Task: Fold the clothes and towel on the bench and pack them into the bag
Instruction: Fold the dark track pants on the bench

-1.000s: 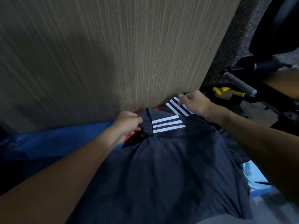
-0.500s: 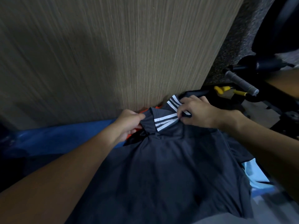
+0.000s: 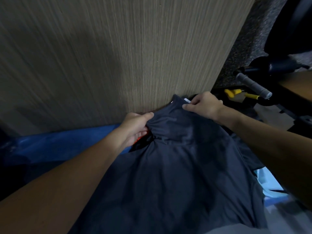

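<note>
- The dark garment [image 3: 177,166] lies spread toward the person, its top edge up against the wood-grain panel [image 3: 118,56] and its body draping over the blue desk [image 3: 59,146].
- It looks thin, light and limp: it puckers wherever it is pinched, so it will sag and slide rather than hold a crease. The sensible holds are the two ends of the top edge, kept taut, which is where it is held.
- The left hand [image 3: 136,125] is closed on a bunched fold at the left end of that edge, over something orange [image 3: 141,138] showing beneath.
- The right hand [image 3: 202,105] pinches the right end between thumb and fingers, beside a small white tag [image 3: 186,99].
- A pale blue cloth [image 3: 268,183] peeks from under the garment's right side; whether it is the towel cannot be told.
- Compared with half a second ago, the white-striped part is out of sight, apparently turned under, leaving a plain dark surface; the hands sit further apart, and the left pinches at much the same spot.
- Grey-handled gym equipment [image 3: 253,85] stands well apart to the right.
</note>
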